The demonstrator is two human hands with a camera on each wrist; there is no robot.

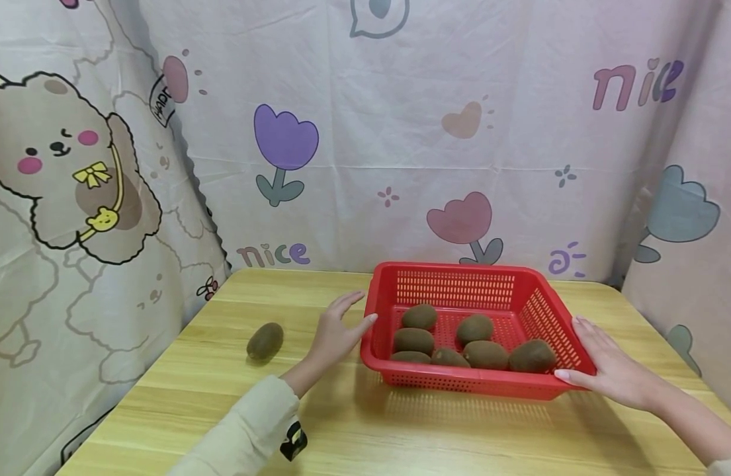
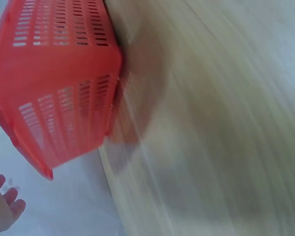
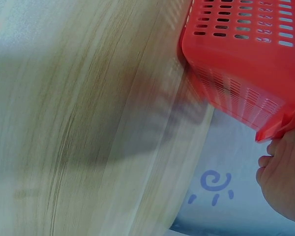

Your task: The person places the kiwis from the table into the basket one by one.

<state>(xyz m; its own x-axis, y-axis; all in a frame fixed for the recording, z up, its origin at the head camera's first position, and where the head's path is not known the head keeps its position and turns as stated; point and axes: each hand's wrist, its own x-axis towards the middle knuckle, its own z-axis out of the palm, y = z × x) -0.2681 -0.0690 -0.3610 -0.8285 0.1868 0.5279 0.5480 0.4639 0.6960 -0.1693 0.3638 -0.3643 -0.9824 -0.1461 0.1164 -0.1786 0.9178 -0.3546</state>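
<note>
A red plastic basket with slotted walls stands on the table, right of centre in the head view. Several brown kiwis lie inside it, gathered mostly along its near and left sides. At the basket's left rim is my left hand, fingers extended and thumb apart; the left wrist view shows a gap between the fingers and the red wall. My right hand rests against the right rim, its fingers fairly straight along the outside and the thumb at the near corner. A single kiwi lies left of my left hand.
The wood-grain table ends at a printed curtain close behind the basket. Another printed curtain hangs along the left side. The basket's far rim is near the table's back edge.
</note>
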